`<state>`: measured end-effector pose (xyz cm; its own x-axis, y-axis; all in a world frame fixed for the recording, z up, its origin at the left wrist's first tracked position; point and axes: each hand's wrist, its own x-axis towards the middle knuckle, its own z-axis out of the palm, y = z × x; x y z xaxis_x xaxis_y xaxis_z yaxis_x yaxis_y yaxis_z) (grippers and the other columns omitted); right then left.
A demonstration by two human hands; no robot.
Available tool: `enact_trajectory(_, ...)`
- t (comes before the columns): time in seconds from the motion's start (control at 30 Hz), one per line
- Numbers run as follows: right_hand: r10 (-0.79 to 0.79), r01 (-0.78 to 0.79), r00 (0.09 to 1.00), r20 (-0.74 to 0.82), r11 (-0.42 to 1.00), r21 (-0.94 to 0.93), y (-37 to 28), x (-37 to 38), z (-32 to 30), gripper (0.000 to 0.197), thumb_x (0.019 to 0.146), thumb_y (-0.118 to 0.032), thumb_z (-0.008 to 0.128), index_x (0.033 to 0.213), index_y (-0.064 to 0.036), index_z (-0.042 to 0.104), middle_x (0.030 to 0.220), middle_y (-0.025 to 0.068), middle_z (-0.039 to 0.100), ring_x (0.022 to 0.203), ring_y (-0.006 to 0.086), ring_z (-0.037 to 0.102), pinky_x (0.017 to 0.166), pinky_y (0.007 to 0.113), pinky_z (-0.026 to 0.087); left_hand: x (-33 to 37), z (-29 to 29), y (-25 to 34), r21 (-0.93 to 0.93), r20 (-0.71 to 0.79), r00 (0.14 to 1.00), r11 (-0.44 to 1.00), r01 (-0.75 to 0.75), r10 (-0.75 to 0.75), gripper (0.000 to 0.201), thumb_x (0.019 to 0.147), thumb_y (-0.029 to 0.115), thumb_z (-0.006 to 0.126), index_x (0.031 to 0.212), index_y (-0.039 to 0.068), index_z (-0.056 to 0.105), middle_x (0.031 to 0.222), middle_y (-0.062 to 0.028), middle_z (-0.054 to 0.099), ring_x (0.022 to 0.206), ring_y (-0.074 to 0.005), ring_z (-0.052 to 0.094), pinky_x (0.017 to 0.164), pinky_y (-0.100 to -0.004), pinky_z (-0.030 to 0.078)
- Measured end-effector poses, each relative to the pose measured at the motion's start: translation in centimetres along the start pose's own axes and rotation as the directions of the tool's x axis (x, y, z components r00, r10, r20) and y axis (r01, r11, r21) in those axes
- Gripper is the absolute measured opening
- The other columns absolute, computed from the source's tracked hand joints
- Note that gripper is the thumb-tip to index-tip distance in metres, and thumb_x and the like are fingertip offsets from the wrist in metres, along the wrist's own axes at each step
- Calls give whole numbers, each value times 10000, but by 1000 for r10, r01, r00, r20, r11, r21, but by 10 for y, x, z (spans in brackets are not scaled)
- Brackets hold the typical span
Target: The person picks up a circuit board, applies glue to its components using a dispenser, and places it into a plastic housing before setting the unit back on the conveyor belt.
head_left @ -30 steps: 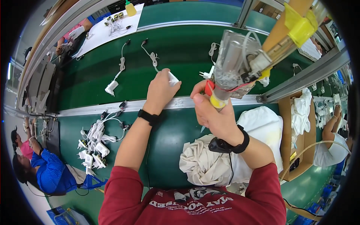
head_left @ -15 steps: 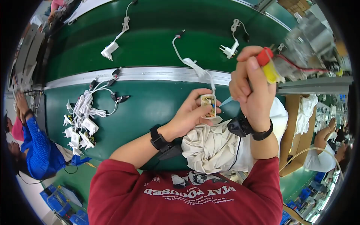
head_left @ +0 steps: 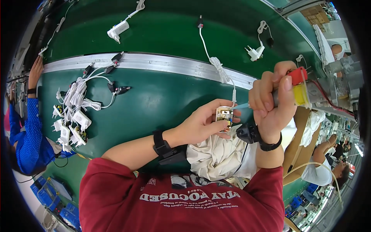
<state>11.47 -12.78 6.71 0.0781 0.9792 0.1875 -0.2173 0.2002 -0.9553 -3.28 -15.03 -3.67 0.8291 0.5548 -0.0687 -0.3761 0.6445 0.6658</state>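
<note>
My left hand (head_left: 206,120) grips an open white power adapter (head_left: 224,119), its circuit board facing up and its cable running away toward the far side. The thumb lies along the adapter's near part. In my right hand (head_left: 272,98) is a glue dispenser (head_left: 301,92) with a red and yellow rear end and a tapered light-blue nozzle (head_left: 240,106). The nozzle's tip is at the adapter's far right edge; whether it touches the board, I cannot tell. My right fingers wrap round the dispenser's barrel, which is mostly hidden.
Several white adapters with bundled cables (head_left: 79,112) lie in a pile on the green bench at left. Beyond the metal rail (head_left: 154,62), more adapters (head_left: 255,52) lie on a green belt. Crumpled cream cloth (head_left: 210,158) sits near me, and a cardboard box (head_left: 303,143) stands at right. Other people are on both sides.
The nozzle tip has gone from beside the adapter to its far right edge. Both hands sit slightly lower and further right in the picture. The view has shifted a little.
</note>
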Motion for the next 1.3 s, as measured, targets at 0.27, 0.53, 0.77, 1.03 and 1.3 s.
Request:
enact_trajectory(0.27,-4,3,999,49,1000,20,3,-2,-6,245,969,-323,426,948,-81,398,499,-40,307,364,39,247,351,206,203,0,-2,-4,-32,20,1000,999,7,-6,469,927,17,457,1365,74,300,1327,-156,449,1211,-248,484,858,-389,546)
enact_trajectory(0.53,32,-31,999,17,999,-8,-8,-7,3,257,977,-327,413,996,-71,399,505,-38,314,365,39,252,353,200,214,0,-5,-8,-14,-35,999,1000,13,-14,449,929,16,443,1358,73,323,1317,-147,458,1194,-242,500,859,-393,547)
enact_trajectory(0.77,51,-57,991,121,997,50,-2,-19,3,242,980,-316,409,953,-81,362,504,-30,313,364,40,255,346,197,223,-1,-12,-4,-256,-111,994,966,-26,-3,430,933,28,418,1355,78,352,1304,-128,471,1171,-241,520,850,-411,557)
enact_trajectory(1.03,55,-69,986,156,994,85,3,-21,1,236,986,-304,394,952,-74,352,508,-28,316,363,43,259,346,195,222,-1,-14,-7,-238,-109,994,971,-40,14,430,931,23,410,1354,81,357,1288,-128,484,1164,-246,526,824,-402,569)
enact_trajectory(1.3,25,-35,987,160,997,66,2,-23,7,280,987,-338,395,1018,-62,362,519,-26,335,380,45,280,361,199,240,-3,-13,-6,-422,-65,997,906,14,-46,391,941,36,390,1329,48,348,1311,-148,456,1222,-270,474,945,-457,491)
